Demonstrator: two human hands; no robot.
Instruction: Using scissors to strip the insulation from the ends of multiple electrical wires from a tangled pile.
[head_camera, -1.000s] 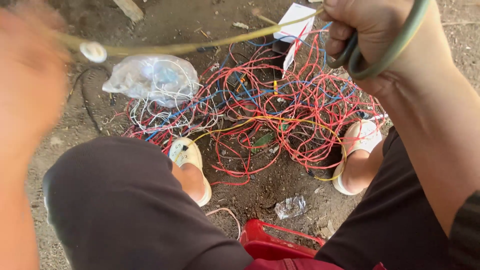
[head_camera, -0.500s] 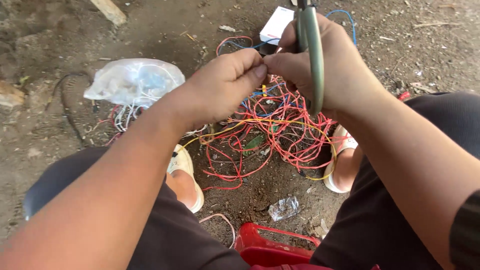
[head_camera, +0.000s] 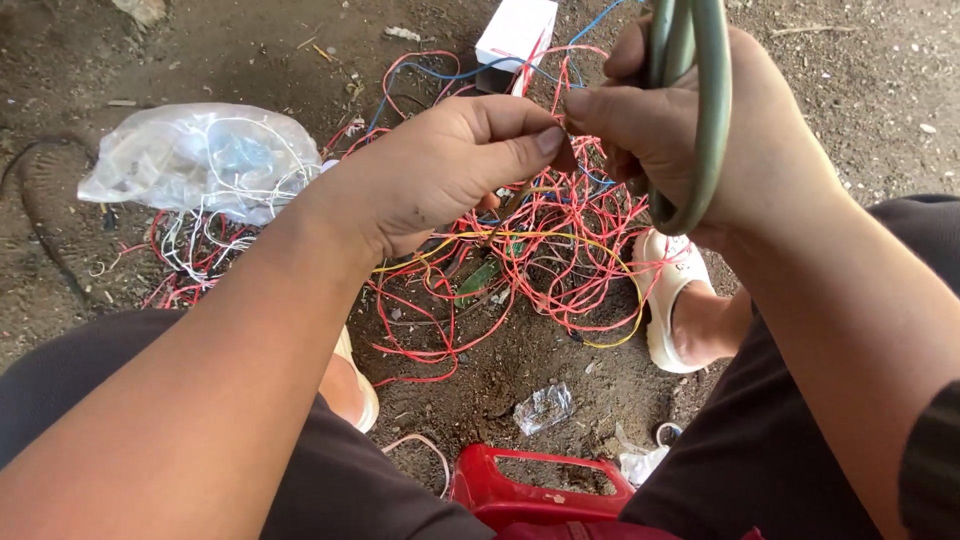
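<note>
My right hand (head_camera: 700, 140) grips a coil of thick grey-green cable (head_camera: 700, 110), held upright in front of me. My left hand (head_camera: 450, 170) is closed, its thumb and fingers pinched against the right thumb on a thin wire end (head_camera: 510, 200) that trails down. Both hands hover above a tangle of red, blue and yellow wires (head_camera: 520, 240) lying on the dirt ground between my feet.
A clear plastic bag (head_camera: 200, 160) with white wires lies at the left. A white box (head_camera: 518, 30) sits at the top. My pale sandals (head_camera: 670, 290) flank the wire pile. A red plastic stool edge (head_camera: 540, 490) shows below, beside a crumpled wrapper (head_camera: 543, 407).
My left hand swung in from the far left, where it was stretching a wire out, and met the right hand. The view has shifted slightly; the hands have stayed pinched together for the last half second.
</note>
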